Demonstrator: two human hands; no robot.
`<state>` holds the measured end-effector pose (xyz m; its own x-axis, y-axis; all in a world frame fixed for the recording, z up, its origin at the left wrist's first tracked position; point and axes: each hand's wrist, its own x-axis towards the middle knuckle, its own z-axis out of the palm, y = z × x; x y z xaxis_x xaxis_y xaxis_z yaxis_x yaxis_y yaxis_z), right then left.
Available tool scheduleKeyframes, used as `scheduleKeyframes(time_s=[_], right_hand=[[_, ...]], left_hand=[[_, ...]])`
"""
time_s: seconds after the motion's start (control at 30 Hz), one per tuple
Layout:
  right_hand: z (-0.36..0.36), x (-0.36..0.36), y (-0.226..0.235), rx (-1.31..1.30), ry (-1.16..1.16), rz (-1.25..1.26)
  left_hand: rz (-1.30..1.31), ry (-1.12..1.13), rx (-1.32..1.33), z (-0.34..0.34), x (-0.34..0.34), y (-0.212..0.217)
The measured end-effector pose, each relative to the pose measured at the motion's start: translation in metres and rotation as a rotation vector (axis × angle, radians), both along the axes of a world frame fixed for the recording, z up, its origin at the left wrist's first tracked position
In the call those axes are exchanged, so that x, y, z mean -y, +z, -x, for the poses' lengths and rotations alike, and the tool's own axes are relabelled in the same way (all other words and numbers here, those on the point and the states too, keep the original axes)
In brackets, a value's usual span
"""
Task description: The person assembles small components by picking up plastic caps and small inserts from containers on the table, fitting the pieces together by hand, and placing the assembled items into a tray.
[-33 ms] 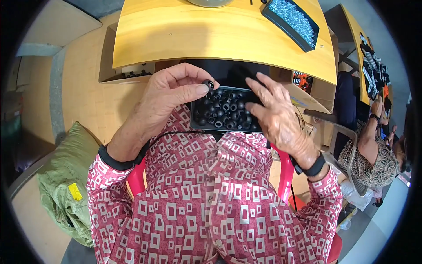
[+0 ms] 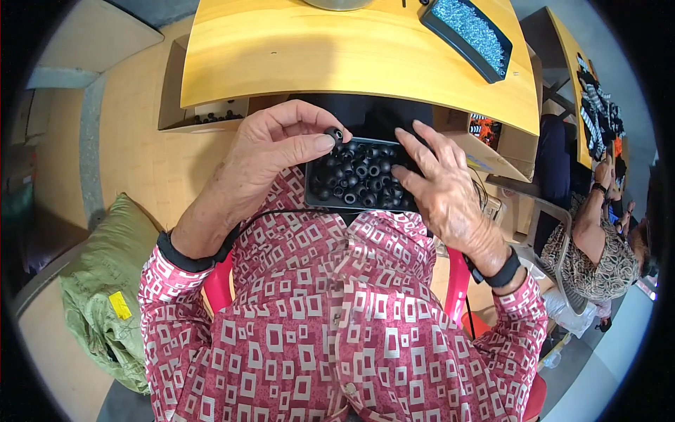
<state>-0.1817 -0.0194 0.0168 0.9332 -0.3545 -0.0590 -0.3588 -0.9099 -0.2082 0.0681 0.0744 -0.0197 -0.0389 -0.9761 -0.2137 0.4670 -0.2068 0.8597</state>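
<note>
Left hand [image 2: 271, 158]: I see thumb and forefinger pinched on one black ring [image 2: 333, 133].
Right hand [image 2: 439, 186]: fingers spread, resting in the black tray [image 2: 314, 200] of rings [image 2: 358, 176].

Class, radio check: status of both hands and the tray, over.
Left hand pinching one black ring. Right hand resting on tray of rings. Nothing blocking.

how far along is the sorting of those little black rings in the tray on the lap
Done: cannot tell; no finished pile shows. In hand: the left hand pinches one black ring over the black tray, while the right hand has its fingers among the rings. Left: the tray is full of them.
</note>
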Motion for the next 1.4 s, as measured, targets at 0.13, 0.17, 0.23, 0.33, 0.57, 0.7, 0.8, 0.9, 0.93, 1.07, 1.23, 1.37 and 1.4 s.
scheduleKeyframes(time_s=[0.13,0.17,0.23,0.33,0.57,0.7,0.8,0.9,0.93,1.07,1.23,1.37,1.4], right_hand=[[0.01,-0.016,0.004,-0.042,-0.012,0.038],[0.012,-0.014,0.003,-0.042,-0.011,0.038],[0.016,-0.01,0.001,-0.041,-0.065,0.011],[0.021,-0.002,0.001,-0.033,-0.102,0.026],[0.024,0.003,0.003,-0.03,-0.135,0.02],[0.021,0.008,0.002,0.042,-0.085,0.07],[0.011,0.011,0.007,-0.036,0.021,0.212],[0.007,0.015,-0.001,-0.079,0.052,0.166],[0.007,0.014,-0.003,-0.04,0.032,0.149],[0.013,0.012,0.0,-0.01,-0.043,0.143],[0.003,0.007,0.005,0.074,-0.045,0.121],[-0.01,0.002,0.007,0.143,-0.016,-0.002],[-0.009,0.003,0.007,0.139,-0.012,-0.001]], left_hand=[[0.001,0.002,-0.009,0.0,-0.001,0.001],[-0.006,0.001,-0.011,0.001,-0.002,0.002],[-0.01,-0.001,-0.013,0.002,-0.002,0.002],[-0.01,-0.007,0.0,0.003,-0.002,0.003],[-0.005,-0.015,0.019,0.005,-0.003,0.005],[0.006,-0.005,0.016,0.004,-0.004,0.005],[0.001,-0.014,-0.002,0.003,-0.003,0.006],[0.033,-0.004,0.019,0.003,-0.004,0.003],[0.034,-0.001,0.02,0.003,-0.005,0.003],[0.028,-0.018,0.02,0.003,-0.001,-0.001],[0.032,-0.01,0.019,0.002,-0.003,-0.003],[0.04,-0.006,0.015,0.002,-0.003,-0.001],[0.033,-0.002,0.011,0.002,-0.003,-0.001]])
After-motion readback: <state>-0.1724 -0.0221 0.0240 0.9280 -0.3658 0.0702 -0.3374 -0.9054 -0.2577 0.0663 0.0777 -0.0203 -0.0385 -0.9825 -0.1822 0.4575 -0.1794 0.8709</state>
